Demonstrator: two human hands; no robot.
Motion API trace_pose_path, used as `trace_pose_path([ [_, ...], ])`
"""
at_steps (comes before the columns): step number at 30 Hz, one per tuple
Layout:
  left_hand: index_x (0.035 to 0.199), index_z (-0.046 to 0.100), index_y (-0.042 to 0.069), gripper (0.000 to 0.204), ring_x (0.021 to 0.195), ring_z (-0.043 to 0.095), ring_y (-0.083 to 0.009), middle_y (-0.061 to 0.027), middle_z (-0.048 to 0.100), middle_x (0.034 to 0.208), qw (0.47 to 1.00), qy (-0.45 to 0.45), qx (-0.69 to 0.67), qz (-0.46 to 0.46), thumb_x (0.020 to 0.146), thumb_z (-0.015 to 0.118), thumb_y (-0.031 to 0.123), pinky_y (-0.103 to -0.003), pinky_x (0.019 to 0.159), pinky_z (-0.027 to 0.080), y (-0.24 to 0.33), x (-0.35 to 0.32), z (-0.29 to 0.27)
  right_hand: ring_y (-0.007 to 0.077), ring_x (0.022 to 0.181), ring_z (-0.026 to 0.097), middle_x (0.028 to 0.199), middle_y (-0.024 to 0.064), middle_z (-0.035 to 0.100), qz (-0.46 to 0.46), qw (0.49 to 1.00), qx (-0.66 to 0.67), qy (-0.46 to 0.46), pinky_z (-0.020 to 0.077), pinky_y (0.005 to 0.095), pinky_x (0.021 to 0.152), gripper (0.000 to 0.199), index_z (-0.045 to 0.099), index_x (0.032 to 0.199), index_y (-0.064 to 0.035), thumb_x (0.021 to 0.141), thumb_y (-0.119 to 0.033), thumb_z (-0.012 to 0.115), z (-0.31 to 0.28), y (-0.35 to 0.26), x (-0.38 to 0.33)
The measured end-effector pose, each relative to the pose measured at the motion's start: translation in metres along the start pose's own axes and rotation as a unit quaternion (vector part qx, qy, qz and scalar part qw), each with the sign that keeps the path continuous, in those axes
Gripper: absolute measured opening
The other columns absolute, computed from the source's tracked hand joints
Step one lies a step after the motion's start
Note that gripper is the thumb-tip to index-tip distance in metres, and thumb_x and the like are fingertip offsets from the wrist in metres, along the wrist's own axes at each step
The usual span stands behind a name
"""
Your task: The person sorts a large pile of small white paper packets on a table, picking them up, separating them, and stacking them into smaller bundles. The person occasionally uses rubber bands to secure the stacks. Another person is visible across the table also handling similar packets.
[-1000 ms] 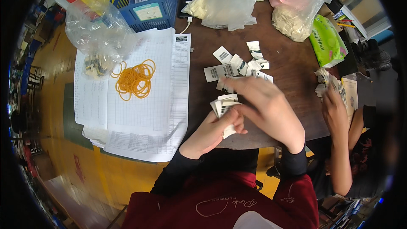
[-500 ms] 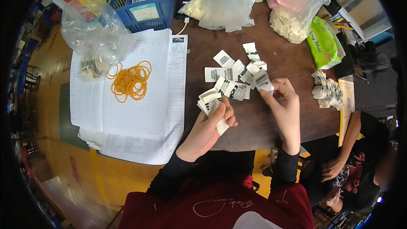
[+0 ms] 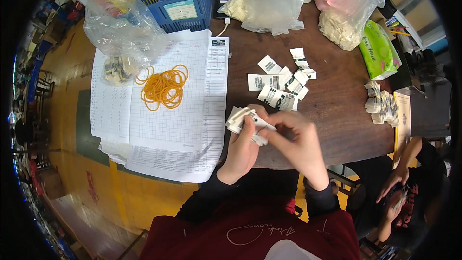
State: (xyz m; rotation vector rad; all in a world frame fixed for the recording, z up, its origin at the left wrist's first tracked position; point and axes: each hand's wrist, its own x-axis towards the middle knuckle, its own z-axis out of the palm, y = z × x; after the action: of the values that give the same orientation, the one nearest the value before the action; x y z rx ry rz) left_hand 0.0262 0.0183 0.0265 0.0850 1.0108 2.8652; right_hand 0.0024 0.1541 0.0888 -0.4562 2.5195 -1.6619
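A fanned stack of white printed labels (image 3: 240,120) is gripped in my left hand (image 3: 241,155), the thumb pressed across it. My right hand (image 3: 299,147) meets the stack from the right, fingers slightly blurred, pinching a white label (image 3: 264,124) against it. Beyond both hands, several loose white labels (image 3: 272,97) with dark green print lie overlapping on the brown table (image 3: 337,135).
Orange rubber bands (image 3: 163,88) lie on an open ledger (image 3: 159,127) at the left, beside a clear plastic bag (image 3: 122,29). A blue basket (image 3: 199,7), white bags (image 3: 276,7), a green tissue pack (image 3: 378,53) and bundled labels (image 3: 380,104) surround the table. A person sits at right (image 3: 399,183).
My right hand has brought a label from the loose pile back to the stack in my left hand. The whole view has shifted slightly, so things appear further right.
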Motion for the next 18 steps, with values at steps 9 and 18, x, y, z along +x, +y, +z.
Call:
trace_pose_path([
  [9,0.095,0.042,0.017,0.031,0.077,0.041,-0.0107,0.0043,0.037,0.079,0.995,0.026,-0.101,0.003,0.103,0.044,0.047,-0.033,0.081,0.036,0.003,0.005,-0.007,0.0272,0.085,0.062,0.091,0.0081,0.068,-0.152,0.923,-0.347,0.073,0.0468,0.0365,0.079,0.016,0.072,0.095,-0.0042,0.079,-0.006,0.071,-0.029,0.035,0.024],
  [18,0.109,0.047,0.012,0.030,0.083,0.047,-0.0105,0.0018,0.047,0.091,0.996,0.065,-0.037,-0.050,0.102,0.049,0.041,-0.034,0.086,0.040,0.001,0.000,0.005,0.0230,0.077,0.060,0.081,0.0067,0.064,-0.210,0.936,-0.245,0.140,0.0479,0.0338,0.066,0.015,0.074,0.090,-0.0044,0.075,0.000,0.072,-0.018,-0.006,0.006],
])
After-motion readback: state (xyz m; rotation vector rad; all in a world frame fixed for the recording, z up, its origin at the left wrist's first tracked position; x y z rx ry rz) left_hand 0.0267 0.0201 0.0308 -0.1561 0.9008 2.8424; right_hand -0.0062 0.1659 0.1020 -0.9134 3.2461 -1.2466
